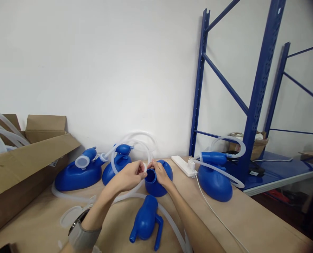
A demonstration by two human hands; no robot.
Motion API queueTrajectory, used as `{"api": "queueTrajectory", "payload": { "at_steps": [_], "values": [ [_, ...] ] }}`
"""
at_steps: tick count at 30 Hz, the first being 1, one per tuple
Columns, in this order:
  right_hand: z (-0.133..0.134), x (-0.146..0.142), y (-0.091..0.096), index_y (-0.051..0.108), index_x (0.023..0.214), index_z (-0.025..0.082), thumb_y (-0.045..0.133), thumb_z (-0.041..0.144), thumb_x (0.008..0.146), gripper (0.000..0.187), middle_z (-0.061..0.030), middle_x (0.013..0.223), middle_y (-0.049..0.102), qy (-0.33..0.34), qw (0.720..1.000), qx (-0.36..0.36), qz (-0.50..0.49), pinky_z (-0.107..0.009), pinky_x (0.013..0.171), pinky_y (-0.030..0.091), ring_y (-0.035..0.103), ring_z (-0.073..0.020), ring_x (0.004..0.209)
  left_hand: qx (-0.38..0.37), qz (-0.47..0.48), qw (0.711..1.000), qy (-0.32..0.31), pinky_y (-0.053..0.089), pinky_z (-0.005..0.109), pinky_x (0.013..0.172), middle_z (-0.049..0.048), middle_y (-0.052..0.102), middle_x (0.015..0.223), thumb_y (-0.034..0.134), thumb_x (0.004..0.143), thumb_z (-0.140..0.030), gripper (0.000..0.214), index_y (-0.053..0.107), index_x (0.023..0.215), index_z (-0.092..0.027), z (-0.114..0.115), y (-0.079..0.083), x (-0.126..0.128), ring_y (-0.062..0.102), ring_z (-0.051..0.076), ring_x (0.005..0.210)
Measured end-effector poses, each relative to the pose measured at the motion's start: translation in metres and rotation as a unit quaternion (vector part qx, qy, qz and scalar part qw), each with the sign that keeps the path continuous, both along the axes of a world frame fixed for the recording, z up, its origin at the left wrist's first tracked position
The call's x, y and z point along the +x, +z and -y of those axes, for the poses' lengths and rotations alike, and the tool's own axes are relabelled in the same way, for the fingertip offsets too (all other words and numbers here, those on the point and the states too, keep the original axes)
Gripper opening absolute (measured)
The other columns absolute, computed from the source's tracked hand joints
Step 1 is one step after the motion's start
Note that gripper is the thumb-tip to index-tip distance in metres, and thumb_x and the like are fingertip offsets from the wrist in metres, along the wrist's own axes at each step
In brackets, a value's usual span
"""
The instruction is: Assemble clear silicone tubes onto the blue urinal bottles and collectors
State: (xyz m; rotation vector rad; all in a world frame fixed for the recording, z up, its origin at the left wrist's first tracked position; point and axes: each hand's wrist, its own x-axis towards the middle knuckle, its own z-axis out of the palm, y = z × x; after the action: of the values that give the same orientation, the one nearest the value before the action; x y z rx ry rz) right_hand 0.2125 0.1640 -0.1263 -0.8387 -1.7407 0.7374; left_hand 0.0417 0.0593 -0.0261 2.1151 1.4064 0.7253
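Note:
Near the middle of the table a blue plastic bottle (155, 189) stands with its round open mouth towards me. My right hand (159, 173) grips the bottle beside its neck, fingertips by the rim. At the left of the mouth, my left hand (131, 174) pinches a whitish translucent plastic piece (145, 167), possibly a ring or cap; the fingers partly hide it. Closer to me lies a loose blue funnel-like part (145, 219) with a spout and a handle-like arm. A clear hose (169, 218) runs behind and beside it.
More blue bottles with hoses stand at left (77, 177), behind my left hand (114, 168) and at right (216, 182). A cardboard box (27, 179) of tubing fills the left side. A white power strip (183, 166) trails a cable. A blue shelf rack (259, 80) rises at right.

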Motion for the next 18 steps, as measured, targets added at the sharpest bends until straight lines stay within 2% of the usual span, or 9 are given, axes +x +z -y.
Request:
{"api": "queueTrajectory", "payload": {
  "at_steps": [5, 9, 11, 13, 15, 18],
  "values": [
    [-0.005, 0.005, -0.002, 0.071, 0.074, 0.017, 0.023, 0.074, 0.097, 0.077, -0.0088, 0.076, 0.073, -0.013, 1.000, 0.002, 0.012, -0.032, 0.077, 0.050, 0.068, -0.0222, 0.078, 0.115, -0.108, 0.985, 0.070, 0.041, 0.031, 0.069, 0.0031, 0.066, 0.081, 0.051, 0.083, -0.029, 0.010, 0.057, 0.081, -0.021, 0.012, 0.018, -0.032, 0.059, 0.020, 0.075],
    [-0.009, 0.009, -0.002, 0.070, 0.079, 0.018, 0.030, 0.069, 0.097, 0.067, -0.0094, 0.080, 0.074, -0.030, 0.999, 0.011, 0.010, -0.034, 0.082, 0.050, 0.069, -0.0233, 0.081, 0.172, -0.127, 0.969, 0.126, 0.043, 0.032, 0.070, 0.0027, 0.065, 0.082, 0.046, 0.086, -0.040, 0.021, 0.057, 0.081, -0.023, 0.037, 0.035, -0.056, 0.059, 0.021, 0.076],
    [-0.009, 0.011, 0.006, 0.068, 0.080, 0.019, 0.034, 0.066, 0.096, 0.061, -0.0096, 0.084, 0.075, -0.036, 0.999, 0.016, 0.011, -0.035, 0.084, 0.050, 0.069, -0.0240, 0.084, 0.188, -0.128, 0.964, 0.134, 0.045, 0.033, 0.072, 0.0036, 0.063, 0.086, 0.044, 0.086, -0.046, 0.027, 0.056, 0.081, -0.023, 0.049, 0.039, -0.071, 0.058, 0.021, 0.078],
    [-0.005, 0.015, 0.023, 0.068, 0.082, 0.019, 0.037, 0.064, 0.094, 0.056, -0.0103, 0.090, 0.075, -0.050, 0.998, 0.027, 0.015, -0.036, 0.089, 0.049, 0.068, -0.0248, 0.091, 0.191, -0.128, 0.965, 0.128, 0.047, 0.035, 0.078, 0.0061, 0.063, 0.097, 0.041, 0.087, -0.050, 0.031, 0.056, 0.082, -0.023, 0.056, 0.035, -0.090, 0.059, 0.023, 0.085],
    [0.005, 0.019, 0.048, 0.068, 0.086, 0.018, 0.037, 0.062, 0.095, 0.054, -0.0104, 0.095, 0.075, -0.062, 0.997, 0.039, 0.025, -0.037, 0.092, 0.047, 0.067, -0.0249, 0.096, 0.177, -0.124, 0.968, 0.129, 0.048, 0.038, 0.085, 0.0077, 0.063, 0.103, 0.038, 0.088, -0.051, 0.034, 0.056, 0.086, -0.023, 0.060, 0.022, -0.111, 0.060, 0.024, 0.092],
    [0.040, 0.024, 0.080, 0.071, 0.095, 0.020, 0.042, 0.062, 0.095, 0.051, -0.0038, 0.073, 0.072, -0.024, 0.996, 0.028, 0.084, -0.033, 0.073, 0.050, 0.068, -0.0218, 0.074, 0.126, -0.098, 0.976, 0.151, 0.050, 0.040, 0.086, 0.0075, 0.065, 0.099, 0.037, 0.089, -0.053, 0.034, 0.053, 0.087, -0.023, 0.059, -0.012, -0.140, 0.061, 0.025, 0.092]
  ]
}}
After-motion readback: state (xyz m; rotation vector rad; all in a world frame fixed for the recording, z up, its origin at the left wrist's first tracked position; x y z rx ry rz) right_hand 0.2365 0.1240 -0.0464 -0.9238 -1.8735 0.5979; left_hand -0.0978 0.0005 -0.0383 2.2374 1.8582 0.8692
